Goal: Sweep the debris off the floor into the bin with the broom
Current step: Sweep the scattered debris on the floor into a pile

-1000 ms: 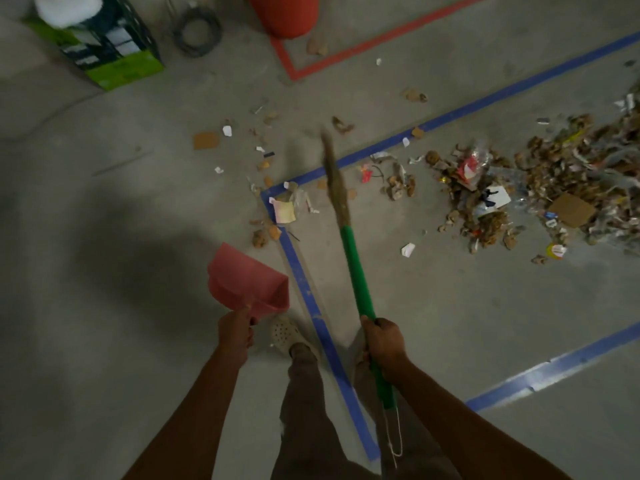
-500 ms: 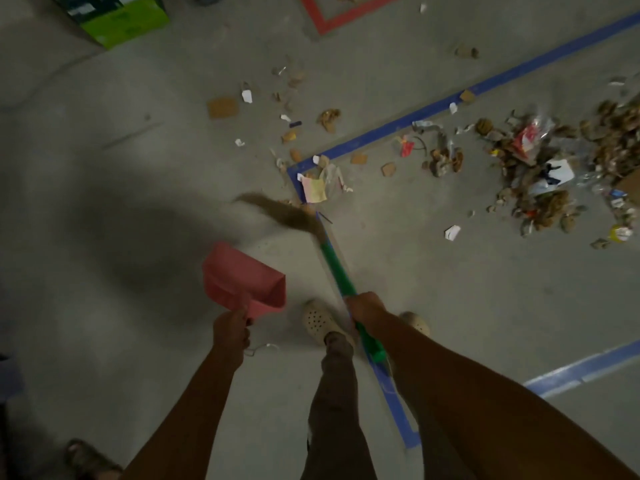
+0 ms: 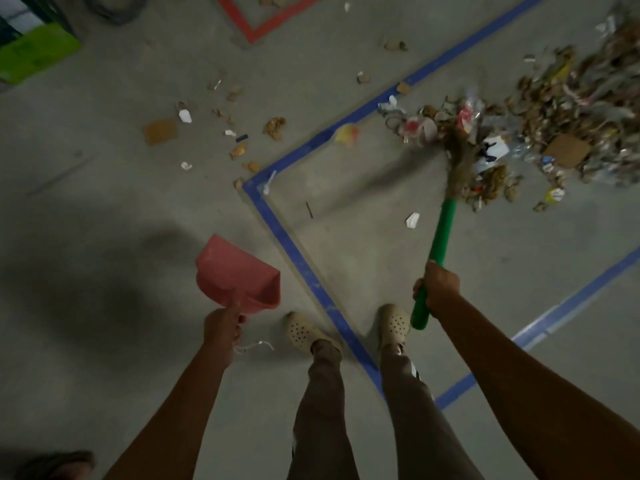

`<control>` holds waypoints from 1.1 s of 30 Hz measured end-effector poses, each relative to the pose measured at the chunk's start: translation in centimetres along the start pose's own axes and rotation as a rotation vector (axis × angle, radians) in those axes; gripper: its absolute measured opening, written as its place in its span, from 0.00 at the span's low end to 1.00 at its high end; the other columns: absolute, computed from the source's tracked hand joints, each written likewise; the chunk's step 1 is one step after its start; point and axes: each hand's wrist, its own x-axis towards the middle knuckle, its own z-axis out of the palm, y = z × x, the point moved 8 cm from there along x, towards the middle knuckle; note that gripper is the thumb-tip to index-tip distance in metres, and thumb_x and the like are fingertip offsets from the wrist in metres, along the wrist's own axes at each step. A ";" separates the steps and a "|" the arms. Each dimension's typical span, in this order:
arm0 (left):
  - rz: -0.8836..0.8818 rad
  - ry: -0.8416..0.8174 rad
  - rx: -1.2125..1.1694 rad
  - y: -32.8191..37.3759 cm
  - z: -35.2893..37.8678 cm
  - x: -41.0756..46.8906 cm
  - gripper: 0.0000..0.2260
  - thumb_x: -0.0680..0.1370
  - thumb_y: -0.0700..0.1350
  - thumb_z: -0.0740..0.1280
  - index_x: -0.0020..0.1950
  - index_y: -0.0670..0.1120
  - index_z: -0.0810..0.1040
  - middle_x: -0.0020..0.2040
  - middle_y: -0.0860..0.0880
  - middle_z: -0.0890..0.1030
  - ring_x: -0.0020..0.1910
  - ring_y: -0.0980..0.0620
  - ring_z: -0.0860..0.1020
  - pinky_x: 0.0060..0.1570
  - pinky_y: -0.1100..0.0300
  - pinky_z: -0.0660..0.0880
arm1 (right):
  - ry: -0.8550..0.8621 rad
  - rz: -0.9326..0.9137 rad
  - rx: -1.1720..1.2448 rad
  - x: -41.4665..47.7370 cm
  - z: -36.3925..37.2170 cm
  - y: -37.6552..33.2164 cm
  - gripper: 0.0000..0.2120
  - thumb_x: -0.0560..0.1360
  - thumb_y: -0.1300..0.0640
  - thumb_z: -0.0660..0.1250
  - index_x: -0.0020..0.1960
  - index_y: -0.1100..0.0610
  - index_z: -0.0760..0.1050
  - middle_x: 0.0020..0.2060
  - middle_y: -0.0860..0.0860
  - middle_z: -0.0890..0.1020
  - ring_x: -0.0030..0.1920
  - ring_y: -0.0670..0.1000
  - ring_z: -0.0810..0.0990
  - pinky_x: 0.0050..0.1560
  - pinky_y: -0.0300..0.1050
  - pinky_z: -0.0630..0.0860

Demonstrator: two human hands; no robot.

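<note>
Green-handled broom (image 3: 439,244) gripped in right hand (image 3: 439,285) — bristles blurred against debris pile (image 3: 540,133) on the floor (image 3: 363,244), far right. Left hand (image 3: 221,327) grips pink dustpan (image 3: 239,275) handle — pan hangs near the feet.

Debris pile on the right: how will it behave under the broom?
Likely light and loose: the debris pile looks like paper scraps, wrappers and cardboard, so it may scatter, not slide whole. The broom looks soft-bristled; bits may slip past.
</note>
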 end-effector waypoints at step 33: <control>0.057 0.003 0.066 5.9 -3.3 -1.7 0.14 0.81 0.49 0.66 0.42 0.39 0.75 0.36 0.43 0.77 0.18 0.57 0.63 0.19 0.69 0.58 | -0.065 0.123 -0.011 -3.9 2.5 4.8 0.10 0.82 0.55 0.60 0.47 0.62 0.70 0.33 0.56 0.75 0.27 0.52 0.74 0.24 0.42 0.74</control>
